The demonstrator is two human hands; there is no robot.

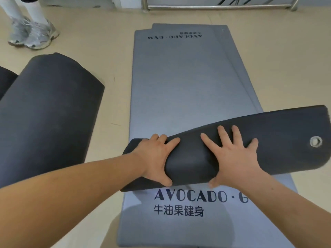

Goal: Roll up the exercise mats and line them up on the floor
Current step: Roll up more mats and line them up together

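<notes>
Both hands clasp the half-rolled mat [193,163]: left hand [155,158] and right hand [234,158] draped over its top, thumbs hooked under the near side. It lies across the flat grey mats [179,83], near their printed end. Right side looks looser and flared, so best to spread the hands wider, press evenly and keep the edges square. Count: at least two flat layers; two finished rolls [50,108] at left, one cut by frame; one grommet [316,141].
</notes>
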